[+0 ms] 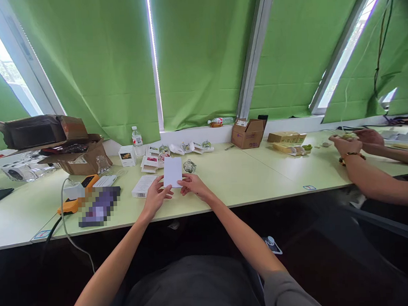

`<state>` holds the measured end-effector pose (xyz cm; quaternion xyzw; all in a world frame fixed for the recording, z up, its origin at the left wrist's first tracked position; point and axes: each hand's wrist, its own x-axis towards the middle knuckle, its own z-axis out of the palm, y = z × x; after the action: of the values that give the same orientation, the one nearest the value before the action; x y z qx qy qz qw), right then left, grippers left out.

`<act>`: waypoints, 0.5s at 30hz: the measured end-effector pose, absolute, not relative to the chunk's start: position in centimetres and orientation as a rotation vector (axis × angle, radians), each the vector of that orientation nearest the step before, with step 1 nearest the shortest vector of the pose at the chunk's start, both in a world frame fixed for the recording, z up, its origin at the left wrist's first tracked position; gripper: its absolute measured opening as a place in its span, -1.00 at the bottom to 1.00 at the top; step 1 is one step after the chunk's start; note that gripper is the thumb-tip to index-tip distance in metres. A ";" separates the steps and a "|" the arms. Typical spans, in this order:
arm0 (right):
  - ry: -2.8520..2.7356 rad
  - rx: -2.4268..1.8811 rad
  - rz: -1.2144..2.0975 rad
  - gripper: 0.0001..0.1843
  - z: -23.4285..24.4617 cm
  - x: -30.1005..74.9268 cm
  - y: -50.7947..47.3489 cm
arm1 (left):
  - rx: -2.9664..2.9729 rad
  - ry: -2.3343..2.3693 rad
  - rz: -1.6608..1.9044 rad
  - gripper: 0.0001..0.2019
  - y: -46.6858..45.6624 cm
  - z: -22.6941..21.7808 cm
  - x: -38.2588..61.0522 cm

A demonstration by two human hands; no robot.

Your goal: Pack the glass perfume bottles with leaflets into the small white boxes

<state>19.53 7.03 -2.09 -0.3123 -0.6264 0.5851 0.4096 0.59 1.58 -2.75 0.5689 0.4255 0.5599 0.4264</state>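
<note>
A plain white card (173, 171) is held up over the near part of the table between both hands. My left hand (156, 195) grips its lower left edge with the fingers closed. At its lower right corner, my right hand (193, 186) pinches it. Whether it is a single sheet or the face of a thin box, I cannot tell. A white box with a barcode (143, 186) lies beside my left hand. Just beyond my right hand sits a small round clear object with dark contents (189, 166). Opened white packages (150, 162) lie behind the card.
A phone (100, 205), partly pixelated, and an orange power strip (70, 206) with cables lie left. Cardboard boxes (80, 159) are stacked behind them. A water bottle (136, 136) stands at the back. On the right, a co-worker's hands (347, 143) handle something near a brown carton (248, 133).
</note>
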 end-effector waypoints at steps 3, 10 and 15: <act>-1.547 -0.772 1.478 -0.46 -2.1 19.5 7.0 | 1.379 1.057 1.392 -0.40 1.5 -2.5 0.7; -1.574 -0.794 1.447 -0.48 -2.0 19.3 6.8 | 1.324 1.083 1.439 -0.58 1.6 -2.4 0.7; -1.541 -0.803 1.421 -0.55 -1.7 19.3 6.7 | 1.320 1.069 1.430 -0.56 1.6 -2.5 0.6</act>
<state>19.28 6.71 -1.74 -0.3222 -0.6188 0.5703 0.4336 0.61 1.65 -2.53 0.5324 0.4312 0.5770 0.4446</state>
